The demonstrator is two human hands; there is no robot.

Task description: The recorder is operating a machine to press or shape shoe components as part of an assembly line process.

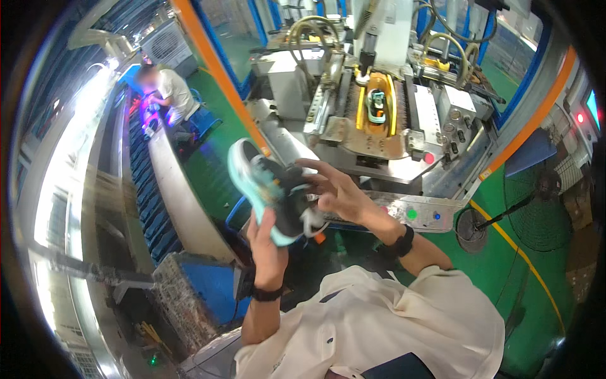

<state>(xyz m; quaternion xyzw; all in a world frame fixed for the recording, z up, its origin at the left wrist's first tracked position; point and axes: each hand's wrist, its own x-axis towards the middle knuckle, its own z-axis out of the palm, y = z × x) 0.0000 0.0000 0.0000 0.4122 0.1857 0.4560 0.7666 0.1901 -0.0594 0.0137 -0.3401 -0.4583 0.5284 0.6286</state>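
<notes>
A sneaker (268, 189) with a black upper and a pale mint and white sole is held up in front of me, tilted, slightly smeared by motion. My left hand (268, 243) is closed round its lower end, thumb against the mint sole. On the shoe's right side, my right hand (341, 192) has its fingers apart, the tips at the black upper; whether they touch it I cannot make out. Farther off, another sneaker (377, 106) in similar colours sits upright in the machine's orange-brown cradle (379, 131), between yellow side bars.
The machine (353, 148) has an orange and blue frame and a front panel (429, 215) with coloured buttons. A conveyor (148, 189) runs along the left, where another person (177, 91) sits. A black stand fan (540, 189) is at the right.
</notes>
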